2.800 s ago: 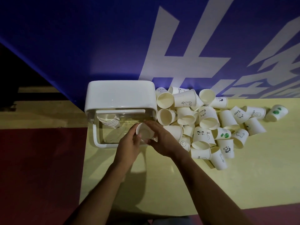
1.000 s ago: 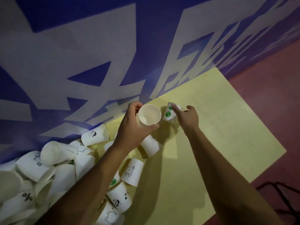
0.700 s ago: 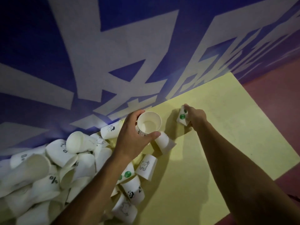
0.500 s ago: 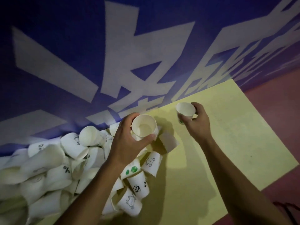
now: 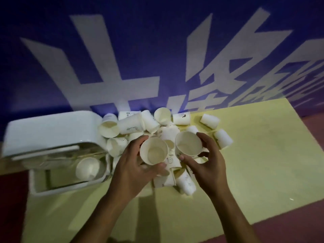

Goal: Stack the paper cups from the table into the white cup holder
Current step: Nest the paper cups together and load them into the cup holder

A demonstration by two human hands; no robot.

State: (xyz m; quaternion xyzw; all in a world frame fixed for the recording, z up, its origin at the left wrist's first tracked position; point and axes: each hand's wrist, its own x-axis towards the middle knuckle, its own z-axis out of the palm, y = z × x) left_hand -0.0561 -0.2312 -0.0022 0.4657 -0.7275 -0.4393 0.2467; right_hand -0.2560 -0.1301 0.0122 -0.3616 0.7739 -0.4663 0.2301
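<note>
My left hand (image 5: 133,172) grips a white paper cup (image 5: 154,150), mouth up, above the heap of loose cups (image 5: 133,125). Just to its right my right hand (image 5: 206,165) holds a second cup (image 5: 188,143), also mouth up; the two rims are close but apart. The white cup holder (image 5: 49,130) lies at the left of the yellow table (image 5: 254,155), its clear front open, with a stack of cups (image 5: 87,168) lying inside. Several cups under my hands are hidden.
A blue wall banner with large white characters (image 5: 157,58) stands right behind the table. Dark red floor (image 5: 12,199) shows at the left and at the lower right. Bare yellow tabletop lies to the right of the heap and in front of it.
The view has swung left, bringing the cup holder back into sight. My right hand lifted the far cup and carried it in beside the cup in my left hand.
</note>
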